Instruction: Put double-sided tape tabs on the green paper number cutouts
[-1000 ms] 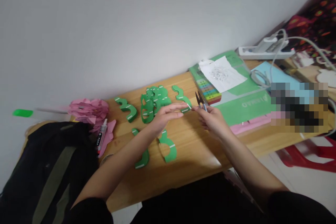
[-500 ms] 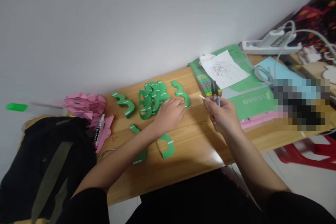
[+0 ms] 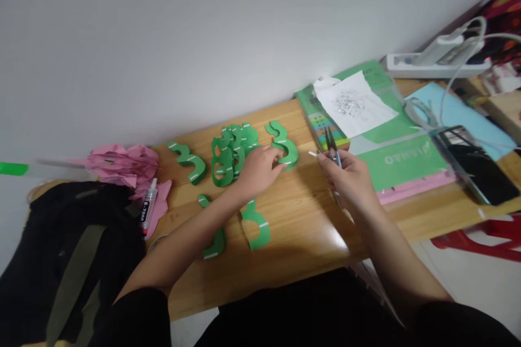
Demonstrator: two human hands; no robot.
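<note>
Clamping scissors in right hand; touching probably flimsy green paper, best edge-held, with left hand, unclear if pinching.

Wavy green paper cutouts lie on the long brown wooden table — left of the rectangular black phone.

The wooden table looks glossy, the green cutouts matt paper.
</note>
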